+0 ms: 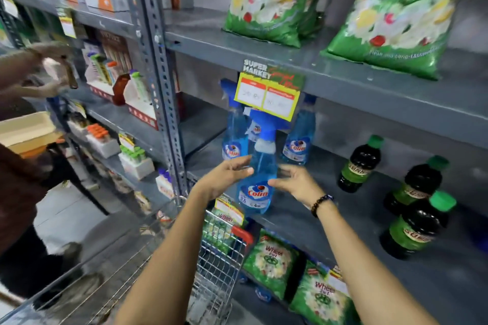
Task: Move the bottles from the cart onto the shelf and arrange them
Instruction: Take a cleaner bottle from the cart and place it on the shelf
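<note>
A blue Colin spray bottle (pixel 257 187) stands upright at the front edge of the grey middle shelf (pixel 343 224). My left hand (pixel 224 177) hovers at its left side and my right hand (pixel 295 182) at its right, both with fingers spread and a small gap to the bottle. Behind it stand three more blue Colin bottles, one at the left (pixel 233 137), one in the middle (pixel 254 128) and one at the right (pixel 298 140). The wire cart (pixel 216 266) with a red handle sits below my arms.
Three dark bottles with green caps (pixel 361 163) (pixel 417 182) (pixel 420 224) stand to the right on the same shelf. Green detergent bags lie on the shelf above (pixel 274 0) and below (pixel 269 261). A price tag (pixel 269 97) hangs over the shelf. Another person (pixel 23 179) stands at the left.
</note>
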Tool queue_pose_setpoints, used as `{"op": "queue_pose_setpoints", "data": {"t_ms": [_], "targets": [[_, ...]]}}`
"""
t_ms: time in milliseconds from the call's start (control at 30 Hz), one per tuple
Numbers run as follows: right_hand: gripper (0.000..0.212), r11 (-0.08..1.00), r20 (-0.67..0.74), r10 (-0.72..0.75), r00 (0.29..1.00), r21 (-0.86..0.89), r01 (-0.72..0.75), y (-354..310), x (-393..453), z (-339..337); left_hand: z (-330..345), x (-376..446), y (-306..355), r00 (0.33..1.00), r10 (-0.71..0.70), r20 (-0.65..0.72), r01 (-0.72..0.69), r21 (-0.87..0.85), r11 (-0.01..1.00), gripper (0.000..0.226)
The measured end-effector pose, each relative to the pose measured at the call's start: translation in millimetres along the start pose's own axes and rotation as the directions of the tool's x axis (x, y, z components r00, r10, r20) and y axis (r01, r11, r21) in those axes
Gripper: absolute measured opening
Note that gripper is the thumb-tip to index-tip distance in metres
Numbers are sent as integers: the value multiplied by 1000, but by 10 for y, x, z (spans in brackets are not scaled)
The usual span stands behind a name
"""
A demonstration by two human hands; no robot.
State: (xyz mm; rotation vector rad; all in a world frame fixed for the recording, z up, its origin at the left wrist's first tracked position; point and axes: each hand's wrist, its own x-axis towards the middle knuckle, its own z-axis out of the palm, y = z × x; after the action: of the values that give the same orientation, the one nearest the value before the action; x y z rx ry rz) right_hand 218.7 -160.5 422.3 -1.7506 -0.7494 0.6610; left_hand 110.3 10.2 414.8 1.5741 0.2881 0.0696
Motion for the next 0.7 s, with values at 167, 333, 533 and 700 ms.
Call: {"op": "queue_pose_setpoints", "data": {"t_ms": [167, 333, 533, 700], "targets": [[43, 1000, -213, 21, 977, 24, -17, 67, 280, -218, 193, 608, 139, 998, -56, 4, 56, -38, 998, 40], [44, 1000, -310, -12, 951, -16, 8, 100, 436, -318, 223, 907, 163, 994, -102, -32, 99, -81, 992, 51], [50, 1000, -301, 1, 954, 24, 6, 79, 324, -218, 253, 736, 118, 996, -80, -44, 75, -97, 992, 46], [60, 997, -407, 65, 911, 64, -43, 107, 75, -16, 261, 264, -113, 973, -98, -208, 74, -121, 990, 47]]}}
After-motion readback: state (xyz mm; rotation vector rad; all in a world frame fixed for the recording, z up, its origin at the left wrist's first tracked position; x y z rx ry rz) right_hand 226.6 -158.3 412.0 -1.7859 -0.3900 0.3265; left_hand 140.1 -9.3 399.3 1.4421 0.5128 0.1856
